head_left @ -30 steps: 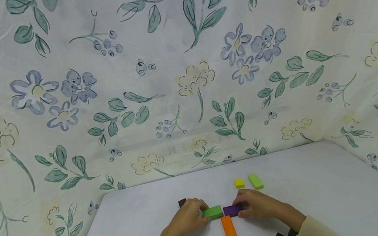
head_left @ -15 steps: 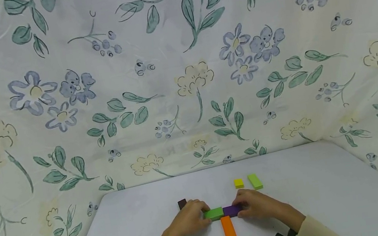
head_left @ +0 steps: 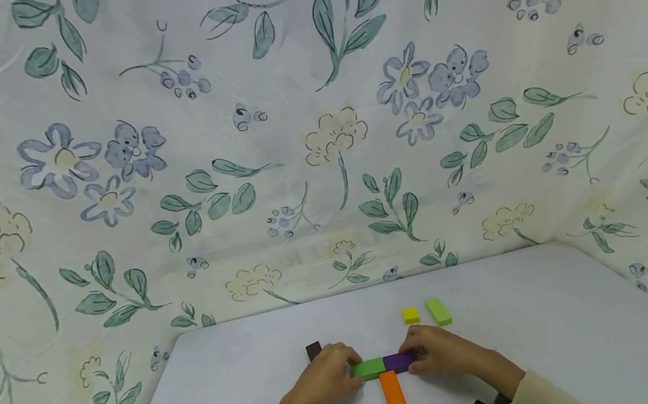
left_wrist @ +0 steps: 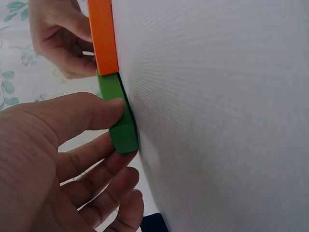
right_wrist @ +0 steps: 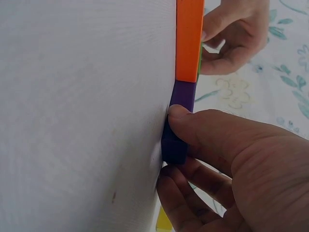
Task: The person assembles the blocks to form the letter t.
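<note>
My left hand (head_left: 328, 373) pinches the outer end of a green block (head_left: 368, 369) between thumb and fingers. Opposite it, my right hand (head_left: 440, 349) pinches the outer end of a purple block (head_left: 397, 363). The two blocks lie end to end in a row across the white table. An orange block (head_left: 396, 401) points from their meeting place toward me, its far end right at the row. In the left wrist view the thumb presses the side of the green block (left_wrist: 116, 116). The right wrist view has the thumb on the purple block (right_wrist: 182, 99).
A dark brown block (head_left: 314, 350) lies just beyond my left hand. Farther back on the white table (head_left: 245, 345) are a small yellow block (head_left: 410, 315) and a light green block (head_left: 439, 311). A floral cloth (head_left: 293, 164) hangs behind the table.
The green block has slid slightly right with my left hand, and the small gap between it and the purple block has closed. The right hand stays nearly in place.
</note>
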Demonstrator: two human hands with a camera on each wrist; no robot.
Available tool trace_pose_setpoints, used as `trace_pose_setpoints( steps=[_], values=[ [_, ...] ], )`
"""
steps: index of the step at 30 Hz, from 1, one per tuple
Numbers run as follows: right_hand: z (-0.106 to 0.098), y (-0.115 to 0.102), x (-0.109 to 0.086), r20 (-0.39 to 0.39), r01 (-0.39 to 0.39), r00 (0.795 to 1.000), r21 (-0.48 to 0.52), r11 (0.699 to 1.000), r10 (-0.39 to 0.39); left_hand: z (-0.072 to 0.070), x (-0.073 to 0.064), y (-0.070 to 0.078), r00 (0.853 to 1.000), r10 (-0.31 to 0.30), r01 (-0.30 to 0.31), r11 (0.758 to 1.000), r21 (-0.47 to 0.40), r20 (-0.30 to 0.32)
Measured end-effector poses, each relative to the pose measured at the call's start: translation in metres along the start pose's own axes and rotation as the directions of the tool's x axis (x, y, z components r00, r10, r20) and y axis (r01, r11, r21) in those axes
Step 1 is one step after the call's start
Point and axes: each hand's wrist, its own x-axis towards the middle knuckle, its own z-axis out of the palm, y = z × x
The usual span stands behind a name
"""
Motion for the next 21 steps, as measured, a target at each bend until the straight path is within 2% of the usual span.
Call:
trace_pose_setpoints(
  steps=[21],
  values=[
    [0.002, 0.0029, -0.0002, -0.02, 0.022, 1.0, -0.004, 1.0, -0.022, 0.0008, 0.0005, -0.0023, 1.0, 0.028, -0.028, 1.0, -0.002, -0.001]
  ],
)
